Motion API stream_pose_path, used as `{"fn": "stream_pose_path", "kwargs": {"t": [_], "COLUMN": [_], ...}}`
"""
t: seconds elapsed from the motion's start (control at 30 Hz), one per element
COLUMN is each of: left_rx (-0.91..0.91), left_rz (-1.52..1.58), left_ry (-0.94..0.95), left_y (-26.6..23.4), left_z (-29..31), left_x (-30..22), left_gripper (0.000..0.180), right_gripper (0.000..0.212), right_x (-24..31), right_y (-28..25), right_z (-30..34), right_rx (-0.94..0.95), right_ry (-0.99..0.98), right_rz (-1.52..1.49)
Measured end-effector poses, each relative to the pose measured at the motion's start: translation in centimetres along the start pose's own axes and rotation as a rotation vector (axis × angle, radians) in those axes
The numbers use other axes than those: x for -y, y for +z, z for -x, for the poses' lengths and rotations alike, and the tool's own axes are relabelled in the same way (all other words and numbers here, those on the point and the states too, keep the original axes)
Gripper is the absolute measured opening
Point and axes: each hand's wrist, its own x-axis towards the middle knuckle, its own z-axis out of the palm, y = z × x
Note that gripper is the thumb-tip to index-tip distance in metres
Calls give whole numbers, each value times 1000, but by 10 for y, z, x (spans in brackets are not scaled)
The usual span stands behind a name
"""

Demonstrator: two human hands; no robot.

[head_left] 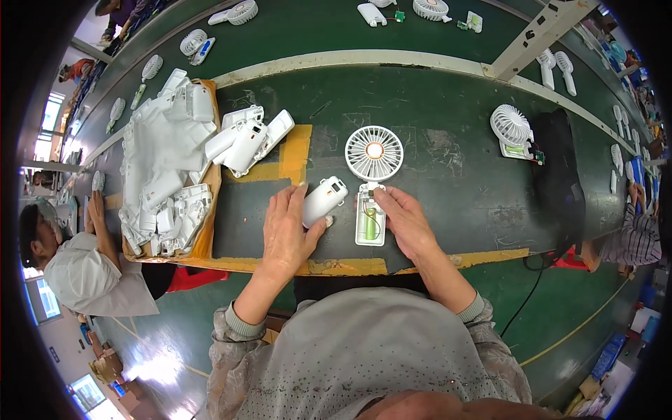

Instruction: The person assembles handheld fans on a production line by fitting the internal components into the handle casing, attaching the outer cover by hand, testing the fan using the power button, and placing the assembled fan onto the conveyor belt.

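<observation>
In front of me lies a white handheld fan (pixel 374 153) with its round grille face up. Its handle casing (pixel 362 234) is uncovered, showing a green cylindrical battery (pixel 370 222) and thin wires. My right hand (pixel 408 222) grips the top of that handle from the right, fingers bent and thumb over the small circuit area, which it partly hides. To the left, my left hand (pixel 285 227) has its thumb and index finger around a white handle cover (pixel 324 201). The cover is tilted, its dark slot end pointing up and right. Small white wraps show on those two fingertips.
A box (pixel 210 178) heaped with white plastic shells stands left, several more covers (pixel 246 145) beside it. Another fan (pixel 511 124) with an exposed board lies right, near black cloth (pixel 563 175). A pale rail (pixel 336 59) and metal post (pixel 542 38) border the far side. Co-workers sit either side.
</observation>
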Motion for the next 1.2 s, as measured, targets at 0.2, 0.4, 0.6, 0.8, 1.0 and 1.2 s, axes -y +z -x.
{"fn": "stream_pose_path", "kwargs": {"t": [0.2, 0.4, 0.6, 0.8, 1.0, 1.2], "left_rx": [98, 95, 89, 121, 115, 139], "left_rz": [-111, 118, 31, -63, -70, -92], "left_ry": [-118, -112, 58, 64, 51, 69], "left_y": [-3, -14, 0, 7, 12, 13], "left_z": [7, 3, 4, 9, 10, 12], "left_x": [-4, -50, -72, -71, -70, -67], "left_gripper": [47, 49, 63, 61, 61, 64], "right_gripper": [29, 38, 45, 50, 53, 57], "right_x": [4, 12, 15, 16, 10, 7], "right_y": [-1, -1, -1, 0, -1, -1], "right_z": [11, 18, 17, 19, 19, 18], "right_rx": [63, 118, 149, 197, 220, 240], "right_ry": [40, 59, 77, 75, 68, 42], "right_rz": [-202, -246, -244, -237, -227, -147]}}
